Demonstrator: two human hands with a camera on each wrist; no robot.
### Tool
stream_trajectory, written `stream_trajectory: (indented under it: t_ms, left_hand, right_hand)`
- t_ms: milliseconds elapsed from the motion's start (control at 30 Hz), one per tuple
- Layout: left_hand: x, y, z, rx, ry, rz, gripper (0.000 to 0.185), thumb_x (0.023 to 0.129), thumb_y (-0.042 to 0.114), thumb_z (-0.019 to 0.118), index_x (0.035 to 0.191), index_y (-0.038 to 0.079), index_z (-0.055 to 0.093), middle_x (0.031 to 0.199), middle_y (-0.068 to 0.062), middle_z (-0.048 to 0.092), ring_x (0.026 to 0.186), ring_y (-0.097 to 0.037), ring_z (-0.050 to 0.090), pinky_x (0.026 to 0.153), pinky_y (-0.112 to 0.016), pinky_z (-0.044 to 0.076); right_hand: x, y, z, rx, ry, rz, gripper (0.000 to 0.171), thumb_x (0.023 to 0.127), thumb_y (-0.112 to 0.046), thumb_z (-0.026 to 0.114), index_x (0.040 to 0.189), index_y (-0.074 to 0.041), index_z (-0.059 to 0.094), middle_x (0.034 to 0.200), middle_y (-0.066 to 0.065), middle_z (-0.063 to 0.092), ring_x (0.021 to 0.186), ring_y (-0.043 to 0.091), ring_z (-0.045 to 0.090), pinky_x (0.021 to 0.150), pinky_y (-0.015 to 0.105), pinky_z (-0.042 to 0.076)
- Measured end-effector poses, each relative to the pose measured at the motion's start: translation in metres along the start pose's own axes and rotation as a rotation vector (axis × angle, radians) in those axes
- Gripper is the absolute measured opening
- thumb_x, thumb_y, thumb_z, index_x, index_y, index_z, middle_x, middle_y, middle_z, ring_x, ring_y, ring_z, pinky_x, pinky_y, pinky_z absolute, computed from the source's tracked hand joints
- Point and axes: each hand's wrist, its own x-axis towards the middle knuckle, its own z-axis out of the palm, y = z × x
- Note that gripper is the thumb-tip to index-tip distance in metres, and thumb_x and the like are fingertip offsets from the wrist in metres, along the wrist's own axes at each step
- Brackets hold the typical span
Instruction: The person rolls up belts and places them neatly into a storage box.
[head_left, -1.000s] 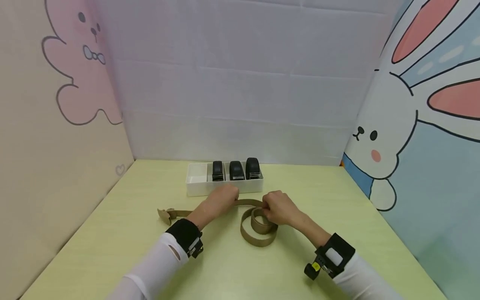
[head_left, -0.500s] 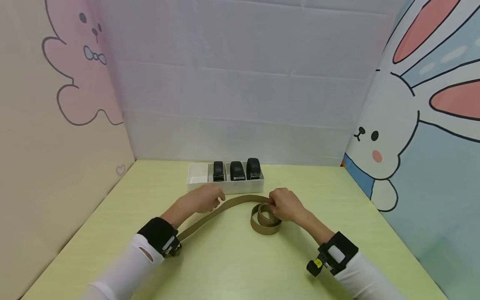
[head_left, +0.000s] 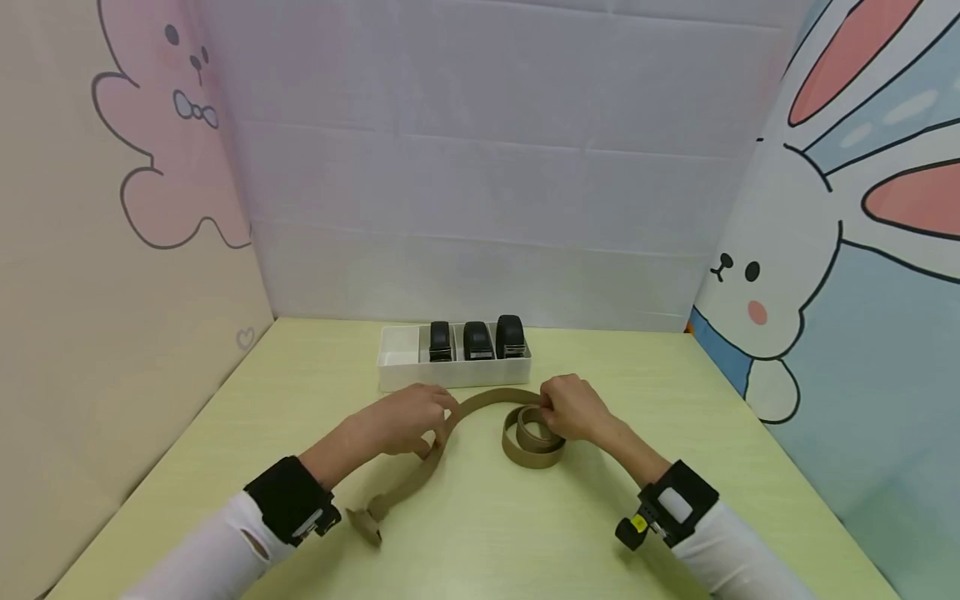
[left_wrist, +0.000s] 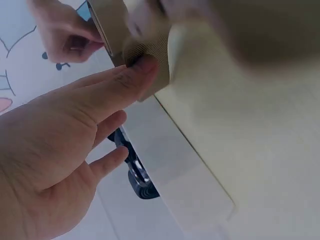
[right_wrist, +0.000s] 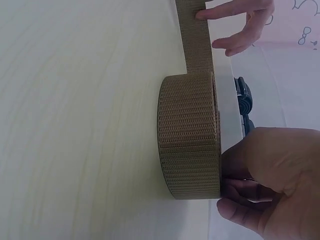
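A tan woven webbing belt stands on its edge on the table, loosely coiled at its right end. My right hand pinches this coil at its far right side. In the right wrist view the ribbed outer turn of the coil is close up, with the thumb and fingertips at its edge. My left hand is at the uncoiled stretch, its fingers spread and fairly straight. One left fingertip touches the webbing in the left wrist view. The belt's flared tan end lies near the left wrist.
Behind the hands stands a white compartment box. It holds rolled black belts in three compartments, and its left compartment has nothing in it. The pale yellow table meets a white back wall and painted side walls.
My left hand first gripped the strap near the coil, then let go and moved left, and now touches the strap again. The flared end has swung nearer, while the right hand stayed at the coil.
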Motion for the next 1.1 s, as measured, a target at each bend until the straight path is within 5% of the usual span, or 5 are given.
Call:
stream_trajectory:
  t_ms: [133,533,767,967,1100]
  left_hand:
    - [0.011,0.013,0.003,0.014,0.049,0.068,0.012,0.084,0.026,0.1,0.086,0.022,0.089,0.098,0.009,0.085,0.099,-0.012,0.077,0.098,-0.03,0.06]
    - [0.041,0.064,0.025,-0.052,0.115,-0.039,0.024,0.097,0.035,0.09,0.077,0.025,0.082,0.067,0.017,0.064,0.063,0.006,0.044,0.06,-0.016,0.041]
    - [0.058,0.092,0.034,-0.104,0.243,-0.013,0.046,0.1,0.024,0.088,0.062,0.02,0.063,0.06,0.016,0.026,0.058,0.002,0.024,0.059,-0.015,0.023]
    - [0.061,0.07,0.03,-0.262,0.351,-0.03,0.038,0.1,0.014,0.08,0.066,0.021,0.065,0.06,0.016,0.042,0.059,0.004,0.03,0.059,-0.013,0.025]
    - [0.066,0.035,0.027,-0.24,0.452,-0.135,0.017,0.1,0.005,0.076,0.084,0.011,0.08,0.075,0.004,0.069,0.066,-0.004,0.054,0.065,-0.018,0.046]
  right_hand:
    - [0.015,0.061,0.052,-0.01,0.037,-0.045,0.025,0.091,-0.022,0.081,0.072,-0.03,0.067,0.069,-0.016,0.063,0.063,0.006,0.056,0.056,0.029,0.046]
    - [0.004,-0.037,-0.025,0.113,-0.054,-0.053,0.025,0.088,0.0,0.072,0.069,-0.016,0.072,0.066,-0.003,0.066,0.059,0.011,0.055,0.058,0.034,0.05]
    - [0.015,-0.004,0.028,0.051,-0.004,-0.087,0.02,0.089,-0.012,0.075,0.074,-0.025,0.073,0.073,-0.011,0.07,0.064,0.006,0.057,0.057,0.04,0.051]
    - [0.003,-0.045,-0.008,0.098,-0.001,-0.131,0.022,0.088,-0.002,0.073,0.073,-0.018,0.071,0.069,-0.006,0.066,0.063,0.008,0.052,0.058,0.033,0.047]
    - [-0.003,-0.075,-0.035,0.071,-0.034,-0.096,0.023,0.089,0.003,0.077,0.073,-0.012,0.071,0.069,-0.002,0.067,0.063,0.008,0.052,0.062,0.027,0.046]
